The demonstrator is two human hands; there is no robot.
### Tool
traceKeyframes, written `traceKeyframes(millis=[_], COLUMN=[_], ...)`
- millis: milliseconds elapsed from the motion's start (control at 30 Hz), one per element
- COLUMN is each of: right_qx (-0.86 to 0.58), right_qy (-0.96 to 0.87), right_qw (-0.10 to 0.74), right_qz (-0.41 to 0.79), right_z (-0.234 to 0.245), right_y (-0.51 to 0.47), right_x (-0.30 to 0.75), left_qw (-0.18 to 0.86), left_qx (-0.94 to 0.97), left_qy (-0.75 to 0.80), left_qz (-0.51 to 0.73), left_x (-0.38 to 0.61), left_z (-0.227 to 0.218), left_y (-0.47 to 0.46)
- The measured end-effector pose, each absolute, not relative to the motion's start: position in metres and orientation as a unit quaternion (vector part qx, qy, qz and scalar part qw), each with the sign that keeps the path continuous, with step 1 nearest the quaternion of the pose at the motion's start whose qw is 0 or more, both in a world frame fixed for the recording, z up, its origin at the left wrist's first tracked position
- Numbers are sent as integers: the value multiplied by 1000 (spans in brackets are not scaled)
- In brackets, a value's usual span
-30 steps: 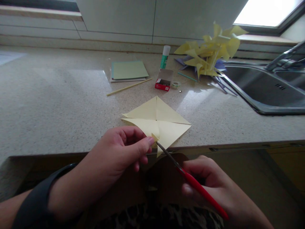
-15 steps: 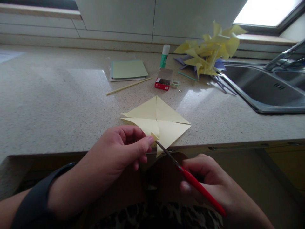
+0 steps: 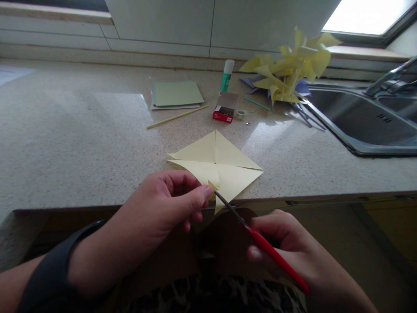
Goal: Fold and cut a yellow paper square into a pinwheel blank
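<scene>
A pale yellow square of paper (image 3: 228, 150) lies cornerwise at the counter's front edge, slit from its corners inward, with a small dark dot at its centre. My left hand (image 3: 176, 198) pinches the near flap of this paper between thumb and fingers, and that corner curls up. In my right hand (image 3: 280, 243) are red-handled scissors (image 3: 272, 252); their blade tips meet the paper right beside my left thumb. The near tip of the paper hangs past the counter edge. The fingers inside the scissor handles are partly hidden.
Behind the paper are a wooden stick (image 3: 177, 117), a pack of coloured paper (image 3: 177, 93), a glue stick (image 3: 227, 76), a small red box (image 3: 223, 114) and a tape roll (image 3: 241, 114). Yellow paper pinwheels (image 3: 289, 65) lie beside the steel sink (image 3: 358, 124) on the right.
Almost nothing differs. The whole view has shifted very slightly, while both hands, the scissors and the paper keep the same positions relative to each other.
</scene>
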State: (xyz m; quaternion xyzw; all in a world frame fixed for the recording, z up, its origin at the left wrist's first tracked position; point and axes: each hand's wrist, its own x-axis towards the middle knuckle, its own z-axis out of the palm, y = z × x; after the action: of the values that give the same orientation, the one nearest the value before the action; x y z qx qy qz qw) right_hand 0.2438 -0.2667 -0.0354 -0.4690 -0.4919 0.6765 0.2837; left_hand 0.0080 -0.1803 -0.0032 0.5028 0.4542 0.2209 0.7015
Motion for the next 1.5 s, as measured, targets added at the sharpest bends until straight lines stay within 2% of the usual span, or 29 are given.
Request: traceKeyframes(millis=[1500], right_qx=[-474], right_qy=[-496], right_qw=[278], right_qz=[673], right_z=[-32], right_y=[-268], right_x=[242], left_qw=[688], left_qx=[499], left_qy=[476], left_qz=[225], left_x=[10], left_z=[-1], left_y=[-181])
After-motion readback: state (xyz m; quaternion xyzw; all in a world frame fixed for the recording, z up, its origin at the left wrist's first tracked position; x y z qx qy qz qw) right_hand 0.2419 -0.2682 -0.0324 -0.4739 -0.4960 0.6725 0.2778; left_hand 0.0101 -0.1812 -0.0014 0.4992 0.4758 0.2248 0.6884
